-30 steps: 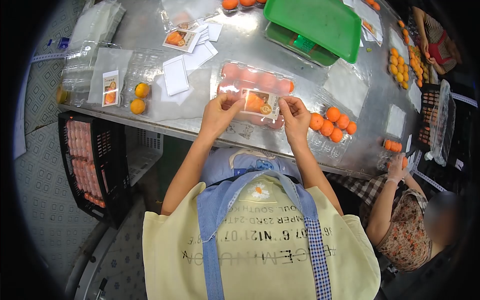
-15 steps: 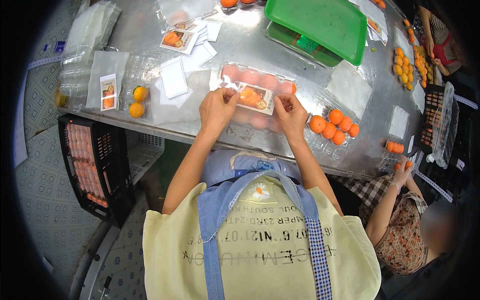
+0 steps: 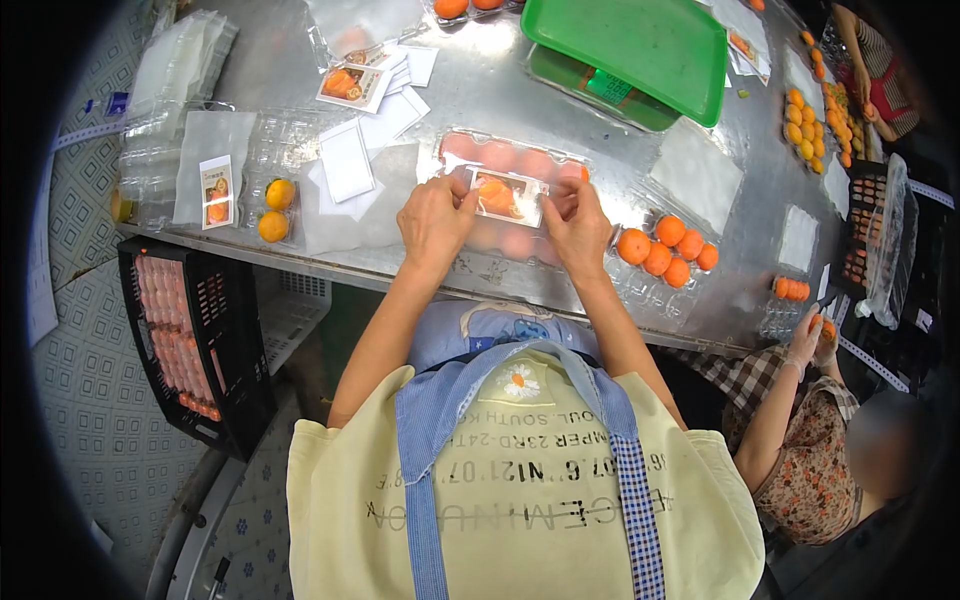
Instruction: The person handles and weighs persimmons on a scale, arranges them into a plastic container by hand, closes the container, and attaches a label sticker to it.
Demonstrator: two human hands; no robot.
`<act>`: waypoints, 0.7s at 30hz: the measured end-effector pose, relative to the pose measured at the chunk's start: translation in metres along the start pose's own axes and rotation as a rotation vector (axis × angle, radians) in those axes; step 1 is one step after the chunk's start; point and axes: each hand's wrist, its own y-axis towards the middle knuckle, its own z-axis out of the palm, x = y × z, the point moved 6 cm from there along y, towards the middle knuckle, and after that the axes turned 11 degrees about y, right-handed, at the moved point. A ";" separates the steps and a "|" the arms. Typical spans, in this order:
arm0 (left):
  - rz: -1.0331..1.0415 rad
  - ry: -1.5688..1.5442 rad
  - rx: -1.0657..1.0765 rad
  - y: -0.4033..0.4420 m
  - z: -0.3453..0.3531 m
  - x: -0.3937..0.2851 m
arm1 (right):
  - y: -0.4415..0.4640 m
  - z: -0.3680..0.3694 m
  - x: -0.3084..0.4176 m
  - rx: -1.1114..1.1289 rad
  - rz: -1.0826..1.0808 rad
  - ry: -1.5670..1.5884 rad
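Note:
A printed label card (image 3: 507,197) with an orange fruit picture lies level over a clear plastic tray of orange fruit (image 3: 497,153) in the middle of the metal table. My left hand (image 3: 437,220) pinches the card's left edge between thumb and fingers. At its right edge, my right hand (image 3: 577,226) grips it the same way. A thin white sheet covers the fruit under the lid, and both hands rest over the tray's near half.
A green scale (image 3: 625,55) stands behind the tray. White cards (image 3: 347,160) lie to the left, loose oranges (image 3: 657,260) in an open tray to the right. A black crate (image 3: 200,340) is below left. A co-worker (image 3: 808,450) sits at right.
The card has moved slightly up and left from its earlier place, with both hands still on it. The co-worker's hands at right have shifted with a fruit.

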 end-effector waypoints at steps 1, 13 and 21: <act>-0.005 0.006 -0.090 -0.002 -0.008 0.000 | 0.002 -0.008 0.013 -0.052 -0.055 -0.056; -0.506 -1.071 0.042 -0.050 0.054 0.068 | 0.031 -0.001 -0.062 0.315 0.694 0.641; -0.516 -1.442 -0.088 -0.079 0.028 0.038 | 0.016 -0.020 -0.046 0.428 0.616 1.071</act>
